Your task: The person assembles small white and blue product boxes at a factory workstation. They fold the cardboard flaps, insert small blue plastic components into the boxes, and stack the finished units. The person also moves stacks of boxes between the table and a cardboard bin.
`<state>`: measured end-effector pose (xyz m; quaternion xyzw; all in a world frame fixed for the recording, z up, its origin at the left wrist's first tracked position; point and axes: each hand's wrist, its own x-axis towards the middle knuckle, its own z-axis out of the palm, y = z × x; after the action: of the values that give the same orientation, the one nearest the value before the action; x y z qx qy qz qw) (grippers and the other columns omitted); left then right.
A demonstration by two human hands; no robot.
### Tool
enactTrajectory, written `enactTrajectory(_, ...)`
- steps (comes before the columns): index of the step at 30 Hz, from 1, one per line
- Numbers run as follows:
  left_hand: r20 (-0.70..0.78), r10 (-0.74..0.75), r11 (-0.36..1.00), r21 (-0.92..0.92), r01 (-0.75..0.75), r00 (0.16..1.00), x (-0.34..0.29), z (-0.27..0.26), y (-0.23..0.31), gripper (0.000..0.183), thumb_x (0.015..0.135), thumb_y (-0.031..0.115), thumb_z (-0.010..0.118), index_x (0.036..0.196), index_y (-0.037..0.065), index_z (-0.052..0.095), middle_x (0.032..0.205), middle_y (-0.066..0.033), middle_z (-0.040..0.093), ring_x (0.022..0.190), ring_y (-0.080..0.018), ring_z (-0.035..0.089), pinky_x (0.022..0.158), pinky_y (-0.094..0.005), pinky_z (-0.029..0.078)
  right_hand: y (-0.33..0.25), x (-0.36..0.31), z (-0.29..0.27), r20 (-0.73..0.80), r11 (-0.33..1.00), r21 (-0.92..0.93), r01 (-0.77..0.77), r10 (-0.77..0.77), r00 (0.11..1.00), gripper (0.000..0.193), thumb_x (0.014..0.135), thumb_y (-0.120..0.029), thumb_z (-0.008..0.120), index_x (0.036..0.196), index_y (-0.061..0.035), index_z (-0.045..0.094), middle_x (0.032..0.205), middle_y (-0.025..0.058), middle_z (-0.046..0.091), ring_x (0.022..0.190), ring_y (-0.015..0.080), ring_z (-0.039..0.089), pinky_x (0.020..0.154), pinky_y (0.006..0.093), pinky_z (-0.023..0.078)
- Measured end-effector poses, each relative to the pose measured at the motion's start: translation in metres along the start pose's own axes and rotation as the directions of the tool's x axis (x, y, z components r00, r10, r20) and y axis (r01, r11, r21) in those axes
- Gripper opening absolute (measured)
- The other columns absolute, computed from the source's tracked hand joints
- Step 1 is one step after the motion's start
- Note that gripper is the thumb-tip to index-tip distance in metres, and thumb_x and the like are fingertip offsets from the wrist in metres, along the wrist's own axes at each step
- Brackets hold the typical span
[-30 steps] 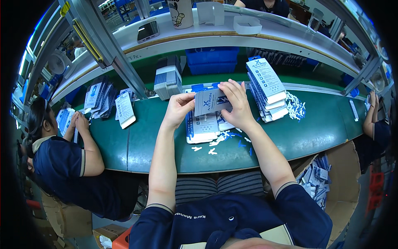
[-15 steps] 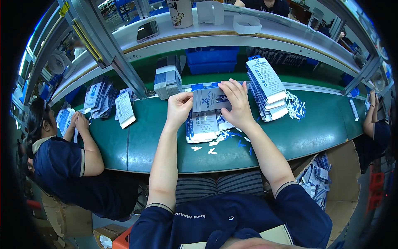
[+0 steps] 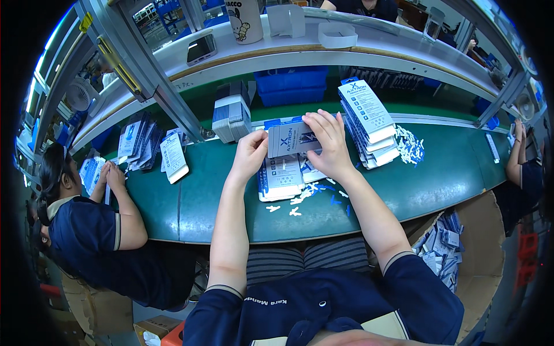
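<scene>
A flat grey printed carton (image 3: pixel 287 140) is held above the green table between my two hands. My left hand (image 3: pixel 251 152) pinches its left edge with closed fingers. Across its right end, my right hand (image 3: pixel 330 143) grips with the thumb below and the fingers along the top. Just under it lies a pile of white and blue cartons (image 3: pixel 284 180), partly covered by the held one and my right hand. Small white and blue Y-shaped scraps (image 3: pixel 309 193) are scattered beside that pile, near my right wrist.
Right of my hands leans a tall carton stack (image 3: pixel 367 112), with a scrap heap (image 3: pixel 410 145) beside it. A banded grey stack (image 3: pixel 232 118) and a blue bin (image 3: pixel 291 85) stand behind. A co-worker's hands (image 3: pixel 109 173) are at left. A large cardboard box (image 3: pixel 483 236) is at lower right.
The whole view has shifted slightly. Both hands keep hold of the grey carton in nearly the same place; its tilt looks only slightly different.
</scene>
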<state>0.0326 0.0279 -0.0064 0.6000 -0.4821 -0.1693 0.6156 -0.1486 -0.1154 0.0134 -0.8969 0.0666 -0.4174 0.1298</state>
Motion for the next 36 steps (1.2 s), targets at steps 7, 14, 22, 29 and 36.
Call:
enactTrajectory(7,-0.031,0.063,0.998,0.024,-0.062,0.998,-0.002,0.008,0.009,0.017,0.094,0.006,0.053,0.08,-0.005,0.052,0.07,-0.003,0.052,0.066,-0.0084,0.043,0.059,-0.027,0.039,-0.002,-0.001,0.002,0.029,0.998,0.052,-0.031,0.03,0.999,0.075,0.062,-0.003,0.068,0.133,-0.0124,0.046,0.133,0.0084,0.05,0.133,0.0309,0.039,0.114,0.0545,0.016)
enactTrajectory(14,-0.01,0.046,0.998,-0.046,-0.046,0.999,-0.004,0.0,0.004,0.022,0.097,0.008,0.051,0.078,-0.003,0.052,0.074,0.002,0.051,0.068,-0.0039,0.042,0.058,-0.0229,0.035,-0.004,0.001,-0.003,0.074,0.991,0.13,-0.029,0.019,0.997,0.077,0.061,-0.01,0.072,0.133,-0.0114,0.047,0.131,0.0096,0.051,0.128,0.0303,0.043,0.112,0.0495,0.024)
enactTrajectory(22,0.024,0.012,0.989,-0.144,-0.009,1.0,-0.004,0.004,0.017,0.029,0.103,0.019,0.045,0.093,-0.003,0.06,0.081,0.002,0.057,0.076,-0.0037,0.048,0.066,-0.0219,0.041,-0.004,0.003,-0.01,0.101,0.994,0.112,-0.019,0.008,0.995,0.084,0.056,-0.012,0.075,0.136,-0.0081,0.047,0.129,0.014,0.054,0.123,0.0311,0.048,0.105,0.0427,0.033)
enactTrajectory(29,0.011,0.018,0.994,-0.104,-0.017,1.0,-0.005,0.003,0.013,0.033,0.104,0.022,0.041,0.1,-0.004,0.061,0.085,-0.0001,0.06,0.08,-0.0048,0.051,0.071,-0.0227,0.043,-0.003,0.001,-0.005,0.139,0.99,0.127,-0.066,0.048,0.989,0.087,0.058,-0.016,0.077,0.139,-0.0094,0.044,0.131,0.0143,0.053,0.125,0.0311,0.047,0.106,0.0421,0.033)
enactTrajectory(36,0.163,-0.013,0.985,-0.166,0.041,0.986,-0.003,-0.006,0.009,0.032,0.103,0.024,0.043,0.093,-0.001,0.061,0.078,0.0005,0.056,0.071,-0.0067,0.049,0.066,-0.0232,0.044,0.003,0.001,-0.003,0.098,0.985,0.115,-0.131,0.12,0.988,0.092,0.056,-0.019,0.081,0.139,-0.0062,0.044,0.131,0.0147,0.053,0.122,0.0304,0.05,0.103,0.0417,0.034)
